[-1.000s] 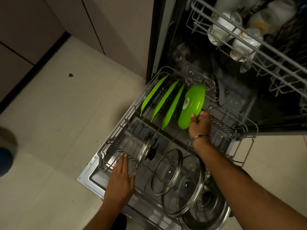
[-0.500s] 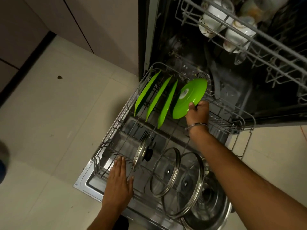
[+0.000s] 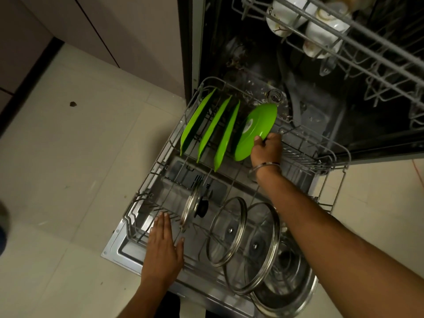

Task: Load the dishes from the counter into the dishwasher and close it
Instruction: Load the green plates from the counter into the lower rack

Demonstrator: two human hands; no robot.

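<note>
The dishwasher stands open with its lower rack (image 3: 335, 154) pulled out over the door (image 3: 119, 249). Three green plates (image 3: 207, 131) stand on edge in the rack's far left slots. My right hand (image 3: 267, 150) grips a fourth green plate (image 3: 253, 129) by its near rim, tilted just to the right of those three. My left hand (image 3: 164, 246) rests flat, fingers straight, on the rack's near front edge. Glass pot lids (image 3: 252, 246) stand in the near part of the rack.
A steel pot (image 3: 289, 288) lies at the rack's near right corner, and a small lid with a black knob (image 3: 193, 205) stands near my left hand. The upper rack (image 3: 344, 42) holds white cups. Beige floor tiles spread to the left, cabinets behind.
My right hand has tipped the fourth green plate more upright and nearer the third plate. My left hand has stayed on the rack's front edge.
</note>
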